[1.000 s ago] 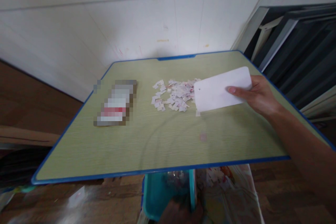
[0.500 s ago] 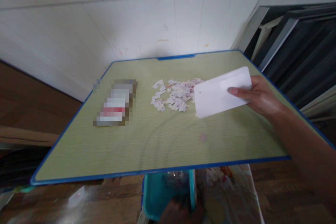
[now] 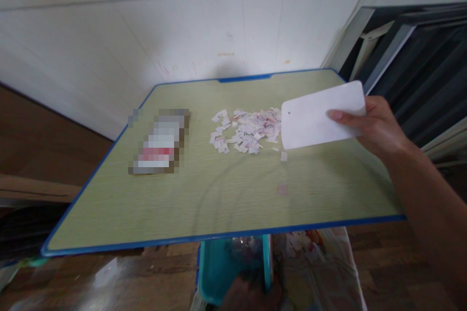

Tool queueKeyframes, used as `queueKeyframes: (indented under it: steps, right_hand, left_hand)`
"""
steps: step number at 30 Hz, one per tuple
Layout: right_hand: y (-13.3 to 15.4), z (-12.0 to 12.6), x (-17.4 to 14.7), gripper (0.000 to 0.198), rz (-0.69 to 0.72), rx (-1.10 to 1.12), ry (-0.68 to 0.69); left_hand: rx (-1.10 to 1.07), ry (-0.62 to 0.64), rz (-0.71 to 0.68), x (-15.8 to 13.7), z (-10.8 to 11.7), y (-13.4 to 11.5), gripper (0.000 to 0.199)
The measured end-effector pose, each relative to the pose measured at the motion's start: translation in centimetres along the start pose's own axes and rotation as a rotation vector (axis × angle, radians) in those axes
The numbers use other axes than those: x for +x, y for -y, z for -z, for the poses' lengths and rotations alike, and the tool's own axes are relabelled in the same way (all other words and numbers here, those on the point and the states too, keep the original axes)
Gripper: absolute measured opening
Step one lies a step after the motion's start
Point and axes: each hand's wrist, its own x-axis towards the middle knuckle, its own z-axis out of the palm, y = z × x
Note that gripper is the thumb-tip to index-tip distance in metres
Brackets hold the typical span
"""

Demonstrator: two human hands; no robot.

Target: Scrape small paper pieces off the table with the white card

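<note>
My right hand (image 3: 381, 124) is closed on a flat white card (image 3: 314, 119) with rounded corners and a small hole near one end. Its thumb lies across the front face; the fingers behind are mostly hidden. The card is held up above the right side of the table, left of the hand. Behind and left of it lies a loose pile of small paper pieces (image 3: 251, 129). Low in the view, dark and partly blurred, my left hand (image 3: 248, 291) grips the near right rim of a teal basin (image 3: 215, 277) below the table edge.
The greenish table (image 3: 146, 214) has a blue border. A pixelated flat object (image 3: 158, 143) lies at its left. Two stray pieces of paper lie in front of the pile. A white wall (image 3: 182, 34) stands behind, with dark panels (image 3: 419, 68) leaning at right. A patterned cloth (image 3: 324, 272) is below.
My right hand and the white card have moved right and slightly up, uncovering a white paper piece in front of the pile. The left hand and basin have hardly moved.
</note>
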Motion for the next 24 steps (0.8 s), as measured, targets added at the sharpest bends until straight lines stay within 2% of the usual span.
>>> queueKeyframes:
  steps: [3,6,12,20,24]
  right_hand:
    - [-0.2,-0.6,0.0,0.016,0.018,0.005,0.006]
    - [-0.5,-1.0,0.2,0.018,0.017,-0.090,0.037]
    - [-0.7,0.1,0.5,0.015,-0.062,-0.083,0.090]
    - [0.1,1.2,0.5,0.015,-0.205,-0.119,0.295]
    - [0.1,1.4,0.4,0.014,-0.249,-0.138,0.372]
  left_hand:
    - [0.008,-0.028,0.004,-0.1,0.0,0.0,0.039]
    - [0.001,-0.025,0.000,-0.1,0.0,0.0,0.036]
    - [-0.029,-0.076,0.016,0.2,0.1,0.0,0.042]
    - [-0.011,-0.168,0.031,0.4,0.2,0.0,0.039]
    - [0.008,-0.141,0.004,0.3,0.1,0.0,0.041]
